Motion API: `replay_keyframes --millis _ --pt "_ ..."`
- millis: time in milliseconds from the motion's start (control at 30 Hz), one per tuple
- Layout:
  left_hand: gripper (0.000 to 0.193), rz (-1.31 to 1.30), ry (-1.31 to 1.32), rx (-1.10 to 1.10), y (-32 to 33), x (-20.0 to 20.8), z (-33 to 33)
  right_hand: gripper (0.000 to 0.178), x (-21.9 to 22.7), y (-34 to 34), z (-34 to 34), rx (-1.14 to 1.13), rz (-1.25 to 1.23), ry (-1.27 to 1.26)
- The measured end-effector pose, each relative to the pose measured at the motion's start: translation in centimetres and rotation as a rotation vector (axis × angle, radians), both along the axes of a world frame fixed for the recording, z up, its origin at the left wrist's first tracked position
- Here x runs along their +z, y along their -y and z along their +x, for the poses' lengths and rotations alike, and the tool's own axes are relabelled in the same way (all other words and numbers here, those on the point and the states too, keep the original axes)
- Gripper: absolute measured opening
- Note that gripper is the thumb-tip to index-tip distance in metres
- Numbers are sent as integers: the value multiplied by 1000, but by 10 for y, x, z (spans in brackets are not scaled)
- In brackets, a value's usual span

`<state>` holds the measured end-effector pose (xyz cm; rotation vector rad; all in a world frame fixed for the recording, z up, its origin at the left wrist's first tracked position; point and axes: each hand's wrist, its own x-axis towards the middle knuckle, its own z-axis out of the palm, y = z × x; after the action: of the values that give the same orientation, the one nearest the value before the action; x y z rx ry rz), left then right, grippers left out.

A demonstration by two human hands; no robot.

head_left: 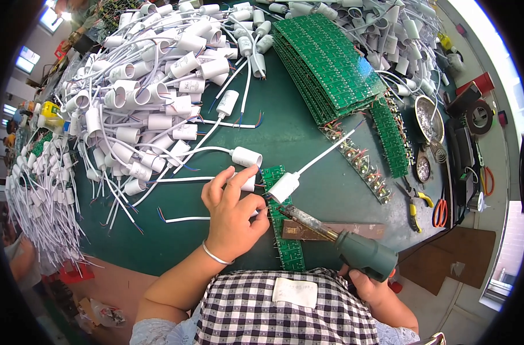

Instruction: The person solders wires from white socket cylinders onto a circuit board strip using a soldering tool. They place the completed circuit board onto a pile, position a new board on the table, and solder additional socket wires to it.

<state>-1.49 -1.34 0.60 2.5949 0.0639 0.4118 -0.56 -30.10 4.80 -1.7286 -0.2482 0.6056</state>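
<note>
My right hand grips a soldering iron by its thick green body. The iron's dark tip points up and left, close to a white lamp socket with a cable trailing to the upper right. Under that socket runs a narrow green circuit board strip. My left hand is beside the strip, thumb and fingers pinched near the iron's tip; what lies between them is hidden. Another white socket shows partly behind these fingers, and one more socket lies just beyond them.
A brown flat bar lies beneath the iron. Tall stacked green board panels stand at the back. White corded sockets pile up at left. Pliers, orange-handled scissors and a metal bowl sit at right.
</note>
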Motion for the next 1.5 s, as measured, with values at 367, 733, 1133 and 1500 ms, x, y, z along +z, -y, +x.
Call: replay_keyframes --millis 367,733,1133,1500 --pt "13 34 47 -127 -4 3 -1 32 -5 4 6 42 -59 60" --pt "13 9 -8 -108 -4 4 1 34 -1 1 16 94 -42 4" --pt "15 -7 -28 -104 -4 3 2 34 -5 13 20 170 -130 127" --pt "11 31 26 -106 -1 0 1 54 -34 28 -17 -337 446 48"
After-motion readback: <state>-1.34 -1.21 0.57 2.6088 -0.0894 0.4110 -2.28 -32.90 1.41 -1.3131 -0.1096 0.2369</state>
